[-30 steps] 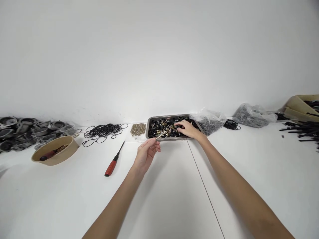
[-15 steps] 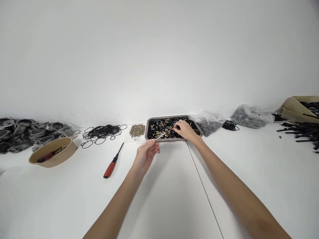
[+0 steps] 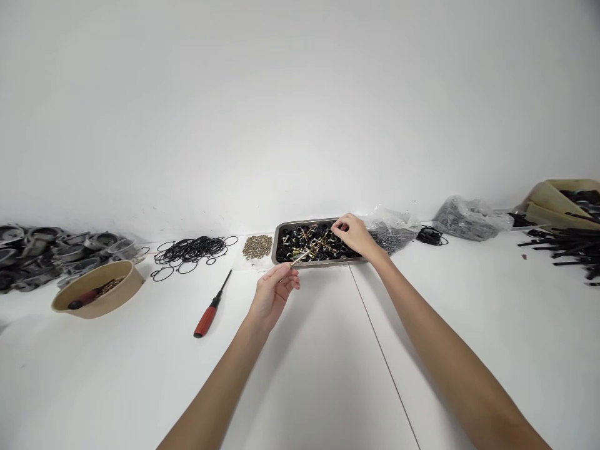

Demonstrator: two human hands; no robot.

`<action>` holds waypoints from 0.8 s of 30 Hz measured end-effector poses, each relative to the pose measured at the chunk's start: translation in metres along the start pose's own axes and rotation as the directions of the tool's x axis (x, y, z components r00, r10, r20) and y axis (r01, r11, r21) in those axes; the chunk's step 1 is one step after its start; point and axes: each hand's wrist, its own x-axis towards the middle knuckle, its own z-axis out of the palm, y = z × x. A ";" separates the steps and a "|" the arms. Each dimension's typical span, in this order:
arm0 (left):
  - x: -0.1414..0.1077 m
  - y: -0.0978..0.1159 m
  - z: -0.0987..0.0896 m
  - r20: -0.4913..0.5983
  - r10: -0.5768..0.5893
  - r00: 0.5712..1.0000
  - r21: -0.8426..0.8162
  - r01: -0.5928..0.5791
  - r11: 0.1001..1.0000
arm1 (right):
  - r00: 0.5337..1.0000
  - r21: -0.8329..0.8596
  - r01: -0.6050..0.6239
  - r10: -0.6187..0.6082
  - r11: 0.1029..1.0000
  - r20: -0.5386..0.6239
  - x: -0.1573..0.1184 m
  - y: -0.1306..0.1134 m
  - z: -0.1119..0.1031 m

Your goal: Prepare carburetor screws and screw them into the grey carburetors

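A slim metal rod [image 3: 300, 258] is pinched between the thumb and fingers of my left hand [image 3: 274, 290], just in front of the tray. Its far end points up and to the right over the tray's near rim. The dark metal tray [image 3: 277, 232] holds many small black parts mixed with brass-coloured ones [image 3: 323, 240]. Over the tray's right half hovers my right hand [image 3: 354, 233], thumb and fingertips brought together. Whatever those fingertips hold, if anything, is too small to make out.
Left of the tray lie small brass pieces [image 3: 257, 247], black rubber rings [image 3: 194, 251], a red-handled screwdriver [image 3: 206, 320], a tan bowl [image 3: 100, 300] and grey metal housings [image 3: 70, 250]. To the right are plastic bags [image 3: 471, 219], black strips [image 3: 562, 247] and a tan container [image 3: 546, 203].
My right hand has shifted right and slightly up over the tray. My left hand stays nearly in place with the metal rod.
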 end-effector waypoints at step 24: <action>0.009 0.039 -0.023 -0.119 0.129 0.984 -0.162 -0.148 0.976 | 0.761 -0.092 -0.001 0.060 0.996 0.646 -0.041 -0.111 0.040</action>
